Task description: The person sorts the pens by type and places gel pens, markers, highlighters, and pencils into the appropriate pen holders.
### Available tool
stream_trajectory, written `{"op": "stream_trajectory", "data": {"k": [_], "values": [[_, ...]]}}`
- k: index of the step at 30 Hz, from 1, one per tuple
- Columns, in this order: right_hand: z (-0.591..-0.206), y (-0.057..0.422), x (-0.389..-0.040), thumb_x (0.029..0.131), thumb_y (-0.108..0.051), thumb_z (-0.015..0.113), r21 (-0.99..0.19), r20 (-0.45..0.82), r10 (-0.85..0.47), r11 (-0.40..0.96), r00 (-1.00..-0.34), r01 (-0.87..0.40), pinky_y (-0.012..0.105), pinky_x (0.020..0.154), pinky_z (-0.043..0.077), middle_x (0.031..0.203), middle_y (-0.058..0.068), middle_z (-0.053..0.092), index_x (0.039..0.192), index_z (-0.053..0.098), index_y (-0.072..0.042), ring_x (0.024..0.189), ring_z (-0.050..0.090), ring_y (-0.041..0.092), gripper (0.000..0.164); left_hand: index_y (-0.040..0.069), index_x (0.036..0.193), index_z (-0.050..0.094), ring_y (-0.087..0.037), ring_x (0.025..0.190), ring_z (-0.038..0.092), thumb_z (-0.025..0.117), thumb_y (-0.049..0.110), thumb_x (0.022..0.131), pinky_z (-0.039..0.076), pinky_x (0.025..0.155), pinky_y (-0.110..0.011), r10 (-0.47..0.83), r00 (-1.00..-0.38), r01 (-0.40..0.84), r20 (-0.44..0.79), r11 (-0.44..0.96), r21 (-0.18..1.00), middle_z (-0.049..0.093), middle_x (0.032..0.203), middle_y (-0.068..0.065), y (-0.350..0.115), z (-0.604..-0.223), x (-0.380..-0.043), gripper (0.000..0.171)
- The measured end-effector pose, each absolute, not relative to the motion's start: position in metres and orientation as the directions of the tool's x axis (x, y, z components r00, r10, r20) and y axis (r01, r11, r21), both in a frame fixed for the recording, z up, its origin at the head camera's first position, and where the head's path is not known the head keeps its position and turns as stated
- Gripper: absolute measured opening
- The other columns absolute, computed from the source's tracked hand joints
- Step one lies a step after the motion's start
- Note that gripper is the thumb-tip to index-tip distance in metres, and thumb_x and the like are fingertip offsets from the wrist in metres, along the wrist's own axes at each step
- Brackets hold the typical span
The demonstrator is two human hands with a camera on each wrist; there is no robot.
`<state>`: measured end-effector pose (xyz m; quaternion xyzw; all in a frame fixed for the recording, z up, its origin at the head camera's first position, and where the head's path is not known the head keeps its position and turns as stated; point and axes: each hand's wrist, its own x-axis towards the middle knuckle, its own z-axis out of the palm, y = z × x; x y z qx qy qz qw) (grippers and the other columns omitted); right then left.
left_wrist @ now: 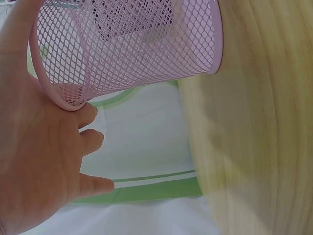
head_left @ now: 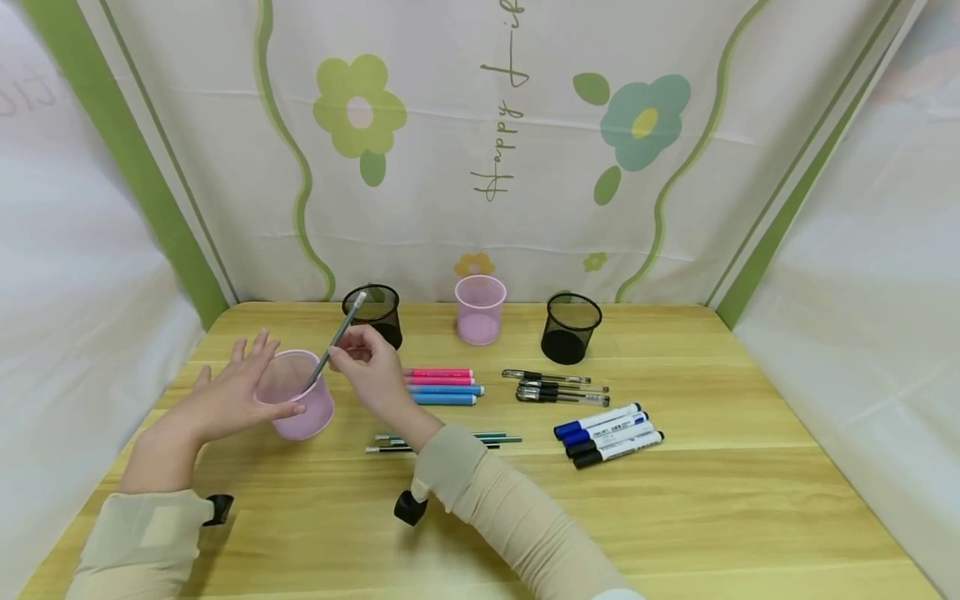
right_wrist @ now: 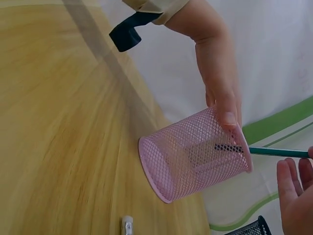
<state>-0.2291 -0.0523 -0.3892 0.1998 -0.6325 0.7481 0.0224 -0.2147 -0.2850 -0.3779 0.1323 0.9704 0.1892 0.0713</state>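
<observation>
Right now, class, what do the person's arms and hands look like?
The left sleeve and right sleeve are beige, the right wrinkled along the forearm. A small black fitting juts out near each wrist. The left hand and right hand wear no gloves.

Desk [head_left: 735, 475]: pale wood grain. Clock centred on it, 12 at the far edge. Black cups at 11 [head_left: 381, 317] and 1 [head_left: 566, 343]; rear pink cup [head_left: 480, 325] at 12, between them. Nearer, 11: two pink markers [head_left: 442, 373], two blue markers [head_left: 446, 399]. At 2, black pens [head_left: 551, 394]. At 3, four whiteboard markers [head_left: 611, 438], side by side. Beyond 12, printed cloth [head_left: 442, 208]: flowers, green wavy lines, sideways lettering.
</observation>
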Motion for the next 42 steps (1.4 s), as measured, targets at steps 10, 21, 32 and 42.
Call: {"op": "stream_trajectory", "data": {"k": [10, 21, 32, 42], "values": [[-0.398, -0.044, -0.235, 0.098, -0.007, 0.070, -0.960, 0.281, -0.220, -0.073, -0.934, -0.272, 0.023, 0.075, 0.059, 0.095, 0.005, 0.071, 0.123, 0.073, 0.003, 0.076, 0.063, 0.001, 0.027, -0.008, 0.160, 0.001, -0.051, 0.150, -0.011, 0.068, 0.067, 0.088, -0.005, 0.102, -0.085, 0.291, -0.953, 0.237, -0.084, 0.890, 0.390, -0.013, 0.164, -0.031, -0.284, -0.376, -0.214, 0.125], [-0.397, -0.028, -0.239, 0.098, -0.005, 0.069, -0.959, 0.284, -0.290, -0.064, -0.914, -0.278, 0.022, 0.079, 0.058, 0.100, 0.002, 0.070, 0.125, 0.071, 0.001, 0.082, 0.063, 0.002, 0.027, -0.010, 0.160, 0.006, -0.053, 0.149, -0.011, 0.069, 0.064, 0.089, -0.004, 0.101, -0.085, 0.287, -0.954, 0.232, -0.087, 0.890, 0.394, -0.014, 0.163, -0.033, -0.282, -0.373, -0.214, 0.121], [-0.396, -0.011, -0.239, 0.100, -0.013, 0.069, -0.924, 0.319, -0.381, 0.081, -0.868, -0.375, 0.021, 0.082, 0.055, 0.110, -0.001, 0.073, 0.128, 0.071, -0.006, 0.095, 0.064, 0.004, 0.029, -0.010, 0.160, 0.007, -0.054, 0.149, -0.011, 0.070, 0.063, 0.088, -0.003, 0.101, -0.085, 0.288, -0.954, 0.233, -0.086, 0.889, 0.394, -0.014, 0.164, -0.032, -0.282, -0.372, -0.213, 0.121], [-0.395, 0.009, -0.236, 0.100, -0.009, 0.068, -0.908, 0.286, -0.456, 0.151, -0.843, -0.390, 0.022, 0.079, 0.056, 0.111, 0.004, 0.075, 0.124, 0.073, -0.009, 0.096, 0.066, 0.006, 0.025, -0.007, 0.161, 0.003, -0.054, 0.147, -0.016, 0.071, 0.061, 0.088, -0.008, 0.101, -0.085, 0.290, -0.954, 0.231, -0.080, 0.876, 0.424, -0.007, 0.165, -0.032, -0.284, -0.374, -0.213, 0.121]]}}
